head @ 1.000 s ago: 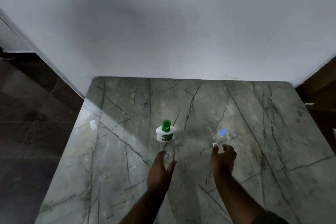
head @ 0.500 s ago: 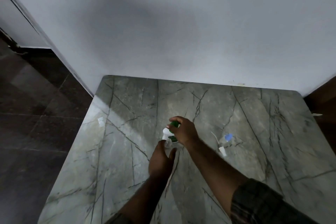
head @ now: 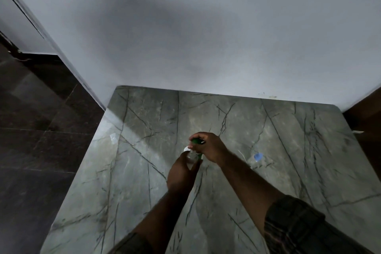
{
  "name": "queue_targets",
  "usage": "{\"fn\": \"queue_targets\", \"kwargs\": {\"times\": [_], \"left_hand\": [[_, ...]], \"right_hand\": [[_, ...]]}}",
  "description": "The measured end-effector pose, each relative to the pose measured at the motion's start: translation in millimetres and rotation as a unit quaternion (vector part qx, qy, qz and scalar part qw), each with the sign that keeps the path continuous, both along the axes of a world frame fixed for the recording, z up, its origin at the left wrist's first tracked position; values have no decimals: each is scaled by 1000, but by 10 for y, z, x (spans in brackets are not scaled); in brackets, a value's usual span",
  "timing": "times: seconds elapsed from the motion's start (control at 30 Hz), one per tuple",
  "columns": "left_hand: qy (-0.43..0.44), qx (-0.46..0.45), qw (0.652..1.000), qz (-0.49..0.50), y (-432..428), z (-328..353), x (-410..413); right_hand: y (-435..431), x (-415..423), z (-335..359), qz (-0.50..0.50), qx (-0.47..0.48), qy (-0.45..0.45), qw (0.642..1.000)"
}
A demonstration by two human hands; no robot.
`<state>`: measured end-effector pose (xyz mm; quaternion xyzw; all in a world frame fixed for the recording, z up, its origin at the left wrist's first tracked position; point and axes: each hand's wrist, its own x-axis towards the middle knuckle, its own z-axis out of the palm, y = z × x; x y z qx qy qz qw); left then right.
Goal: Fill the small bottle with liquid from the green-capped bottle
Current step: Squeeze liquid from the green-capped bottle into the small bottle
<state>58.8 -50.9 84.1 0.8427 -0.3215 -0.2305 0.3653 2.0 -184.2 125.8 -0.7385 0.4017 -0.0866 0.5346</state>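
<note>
Head view: at centre frame, on the marble table (head: pixel 268 181), the right hand (head: pixel 210 147) is clenched over the green cap (head: pixel 196 141) of the green-capped bottle (head: pixel 186 149). Just below it, the left hand (head: pixel 180 173) grasps the small bottle (head: pixel 192 158), clear and blurred. Both look light, rigid and likely slick; each is best held by its body. A blue-capped piece (head: pixel 257 156) lies at right.

No readable text from my feed. The green-capped bottle (head: pixel 198 150) has a white body with a green patch on it, but my right hand (head: pixel 208 146) covers most of it and what shows is blurred, so I can't tell letters. Nothing legible on the marble table (head: pixel 268 171) or the wall (head: pixel 185 37) either.
</note>
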Motion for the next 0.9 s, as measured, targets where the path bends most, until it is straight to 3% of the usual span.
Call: {"fn": "queue_targets", "kwargs": {"times": [0.33,0.63,0.9], "left_hand": [[9,2,1000,-4,-58,18,-21],[55,9,998,-3,-59,-47,17],[114,-16,991,70,-3,-82,31]], "right_hand": [[-77,-21,-33,15,32,-22,999],[-129,-5,-67,27,-70,19,997],[-129,-28,-57,41,-84,25,995]]}}
